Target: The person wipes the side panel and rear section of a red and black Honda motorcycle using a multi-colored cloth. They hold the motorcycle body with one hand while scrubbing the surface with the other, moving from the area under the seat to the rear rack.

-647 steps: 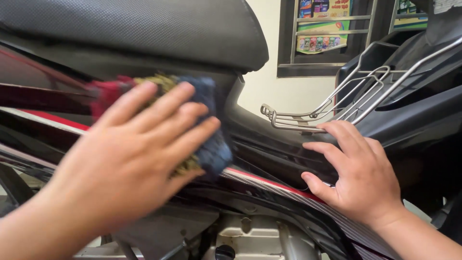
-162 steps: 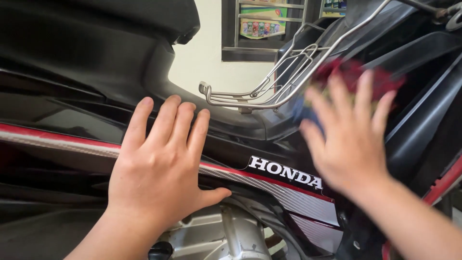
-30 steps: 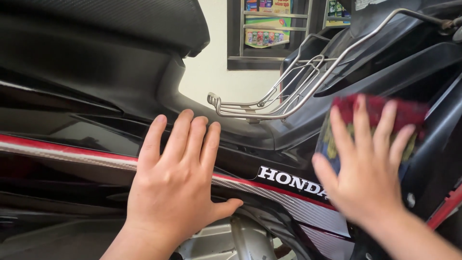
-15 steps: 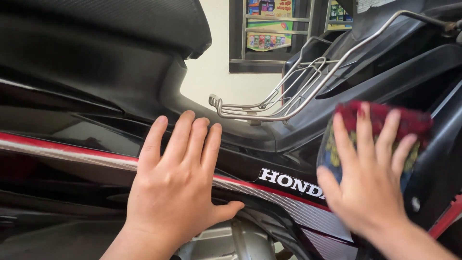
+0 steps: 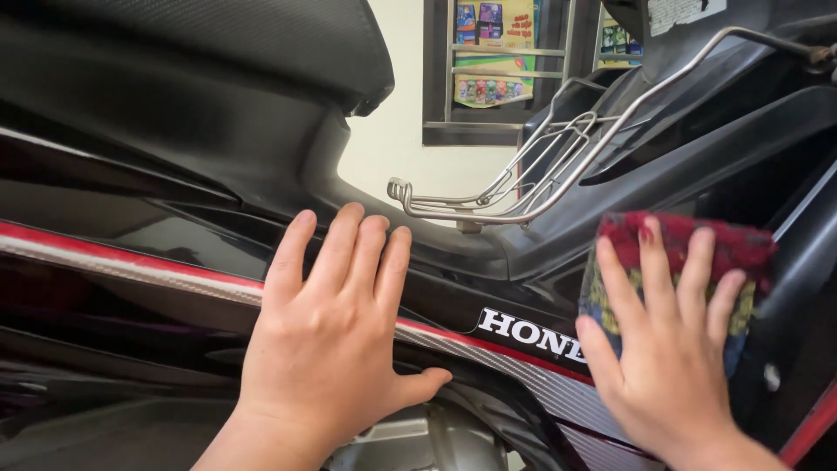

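Right, the right hand presses a folded cloth, red, yellow and blue, flat against the motorbike side panel at 3 o'clock: fingers spread, palm pinning it, no pinch. The left hand lies open and flat on the panel at 6 o'clock, holding nothing. The cloth looks soft, light and limp, so probably best worked under a flat palm or gathered by an edge. The glossy panel looks slippery. A wire rack sits at 12 o'clock.

Two bare hands, left hand, right hand, no sleeves, no rings
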